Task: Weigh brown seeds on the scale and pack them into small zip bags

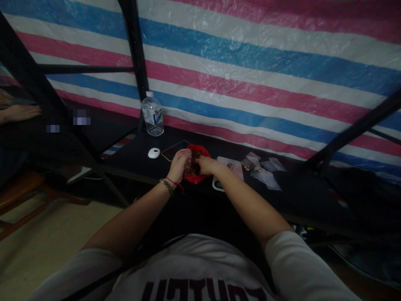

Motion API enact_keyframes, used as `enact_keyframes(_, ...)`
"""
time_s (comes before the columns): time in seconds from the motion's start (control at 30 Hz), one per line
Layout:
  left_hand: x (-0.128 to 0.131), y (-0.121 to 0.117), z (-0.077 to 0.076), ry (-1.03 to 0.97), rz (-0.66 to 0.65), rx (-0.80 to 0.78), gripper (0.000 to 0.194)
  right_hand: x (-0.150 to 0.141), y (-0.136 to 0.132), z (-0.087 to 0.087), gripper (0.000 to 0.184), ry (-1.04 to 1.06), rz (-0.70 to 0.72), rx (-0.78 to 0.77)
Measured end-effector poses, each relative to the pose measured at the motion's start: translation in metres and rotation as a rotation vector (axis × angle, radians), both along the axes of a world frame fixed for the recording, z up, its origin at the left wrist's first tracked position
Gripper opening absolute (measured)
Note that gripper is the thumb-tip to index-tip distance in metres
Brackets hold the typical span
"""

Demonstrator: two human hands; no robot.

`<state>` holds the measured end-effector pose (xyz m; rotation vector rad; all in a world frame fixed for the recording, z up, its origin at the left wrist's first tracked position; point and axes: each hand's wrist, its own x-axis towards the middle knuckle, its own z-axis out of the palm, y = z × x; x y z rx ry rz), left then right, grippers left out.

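A red plastic bag (198, 179) lies open on the black tabletop in front of me, with small brown pieces (196, 161) inside. At its left side my left hand (180, 164) is closed on a small clear plastic bag (188, 162) that appears to hold some brown content. My right hand (205, 164) reaches into the red bag from the right, fingers curled down among the brown pieces. Its fingertips are hidden, so what they grip cannot be made out. Just right of that hand, partly under my forearm, sits a white flat device like a small scale (218, 184).
Several small clear bags (266, 177) lie to the right, one with brown pieces (250, 162). Left are a white oval object (153, 153), a thin rectangular frame (167, 155) and a clear bottle (153, 117). Metal posts flank the table (131, 167). Another person's hand (23, 112) rests far left.
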<state>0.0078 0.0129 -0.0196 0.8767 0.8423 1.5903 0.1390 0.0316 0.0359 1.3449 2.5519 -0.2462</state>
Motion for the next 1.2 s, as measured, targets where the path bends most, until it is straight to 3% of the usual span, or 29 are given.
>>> enact_keyframes(0.13,0.001,0.003,-0.002,-0.010,-0.013,-0.028,0.027,0.000,0.002,-0.003,0.036,0.011,-0.004,0.023)
enact_keyframes(0.37,-0.001,0.001,-0.001,-0.045,0.016,-0.076,0.027,0.002,0.008,-0.019,0.036,0.136,0.067,0.044)
enact_keyframes(0.67,0.000,0.001,0.001,-0.061,-0.029,-0.061,0.028,0.001,0.012,-0.026,0.029,0.239,0.157,0.086)
enact_keyframes(0.87,0.001,-0.001,0.004,-0.074,-0.029,-0.087,0.030,0.007,0.014,-0.023,0.024,0.228,0.125,0.087)
enact_keyframes(1.03,0.001,-0.001,0.002,-0.040,-0.012,-0.097,0.030,0.007,0.012,-0.022,0.042,0.267,0.174,0.040)
enact_keyframes(1.2,-0.001,0.001,-0.001,0.004,-0.024,-0.100,0.027,0.003,0.012,-0.017,0.029,0.132,0.124,0.013)
